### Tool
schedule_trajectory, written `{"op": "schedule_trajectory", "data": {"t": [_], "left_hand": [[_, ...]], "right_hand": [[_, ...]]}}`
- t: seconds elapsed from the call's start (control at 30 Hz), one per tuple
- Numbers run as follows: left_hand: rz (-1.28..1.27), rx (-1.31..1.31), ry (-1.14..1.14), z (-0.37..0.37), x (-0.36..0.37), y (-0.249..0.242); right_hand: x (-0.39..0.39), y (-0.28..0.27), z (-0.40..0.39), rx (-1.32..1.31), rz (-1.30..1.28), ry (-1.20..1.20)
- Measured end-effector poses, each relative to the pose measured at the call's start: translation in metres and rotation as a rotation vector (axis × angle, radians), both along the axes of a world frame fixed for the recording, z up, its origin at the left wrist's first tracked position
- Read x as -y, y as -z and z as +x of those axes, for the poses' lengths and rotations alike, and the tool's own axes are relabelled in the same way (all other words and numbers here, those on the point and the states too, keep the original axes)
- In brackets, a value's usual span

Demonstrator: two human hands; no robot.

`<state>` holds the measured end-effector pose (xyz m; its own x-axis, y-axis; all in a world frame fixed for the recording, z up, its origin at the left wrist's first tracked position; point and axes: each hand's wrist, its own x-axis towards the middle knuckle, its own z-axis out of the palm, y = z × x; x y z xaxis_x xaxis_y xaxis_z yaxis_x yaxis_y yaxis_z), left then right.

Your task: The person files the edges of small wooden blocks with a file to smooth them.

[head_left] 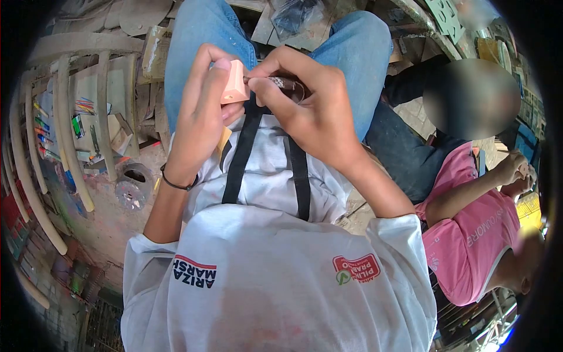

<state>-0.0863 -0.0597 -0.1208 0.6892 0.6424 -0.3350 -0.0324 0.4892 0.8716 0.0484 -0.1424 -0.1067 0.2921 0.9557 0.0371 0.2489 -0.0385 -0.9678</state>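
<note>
Above my lap, a small pinkish block (234, 85) with angled faces is pinched in my left hand (205, 102), the thumb along its side. A small dark hole shows near its lower edge. My right hand (302, 102) is closed on a thin tool (284, 83) with a patterned, shiny shaft, whose tip meets the right side of the block. The far end of the tool is partly hidden by my fingers. Part of a yellowish piece (224, 139) shows below my left hand.
On the left, curved wooden slats (70, 135) stand before pens and small items. A round metal part (134, 186) lies near them. A co-worker in a pink shirt (469, 229) sits close on the right. A dark plastic bag (293, 17) lies beyond my knees.
</note>
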Motion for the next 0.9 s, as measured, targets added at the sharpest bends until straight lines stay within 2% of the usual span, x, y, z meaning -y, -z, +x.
{"op": "schedule_trajectory", "data": {"t": [0.03,0.07,0.17,0.23,0.27,0.33,0.37,0.4,0.43,0.53,0.67,0.77,0.83,0.9], "left_hand": [[0.032,0.007,0.008,-0.001,0.000,0.002],[0.034,0.012,0.015,-0.002,0.000,0.004],[0.488,-0.203,0.006,-0.001,0.005,0.003],[0.571,-0.224,0.011,-0.005,0.005,0.006],[0.402,-0.257,0.001,-0.010,0.009,0.009],[0.256,-0.263,0.027,-0.016,0.008,0.012],[0.198,-0.289,-0.045,-0.013,0.012,0.012],[0.157,-0.225,0.032,-0.015,0.006,0.012],[0.186,-0.173,-0.022,-0.015,0.004,0.024],[0.102,-0.143,-0.055,0.001,0.011,0.004],[0.151,-0.197,-0.084,0.007,0.013,-0.007],[0.308,-0.201,-0.136,0.003,0.010,-0.001],[0.470,-0.213,-0.058,-0.003,0.004,0.002],[0.555,-0.250,-0.074,-0.008,0.006,0.001]], "right_hand": [[0.001,0.002,-0.002,-0.103,-0.037,0.031],[0.002,0.004,-0.003,-0.098,-0.035,0.038],[0.006,0.001,0.000,-0.127,-0.062,0.041],[0.008,-0.005,0.001,-0.027,0.001,-0.002],[0.010,0.002,-0.002,0.047,0.099,0.031],[0.012,0.006,-0.003,0.137,0.179,-0.032],[0.013,0.014,-0.005,0.164,0.221,-0.038],[0.013,0.010,-0.004,0.228,0.226,-0.059],[0.011,0.013,-0.005,0.215,0.299,-0.079],[0.012,0.006,-0.004,0.332,0.324,-0.031],[0.009,0.000,-0.006,0.347,0.369,0.011],[0.006,-0.005,-0.011,0.219,0.298,0.058],[0.004,-0.008,-0.015,0.092,0.298,0.094],[0.004,-0.007,-0.020,0.069,0.285,0.092]]}}
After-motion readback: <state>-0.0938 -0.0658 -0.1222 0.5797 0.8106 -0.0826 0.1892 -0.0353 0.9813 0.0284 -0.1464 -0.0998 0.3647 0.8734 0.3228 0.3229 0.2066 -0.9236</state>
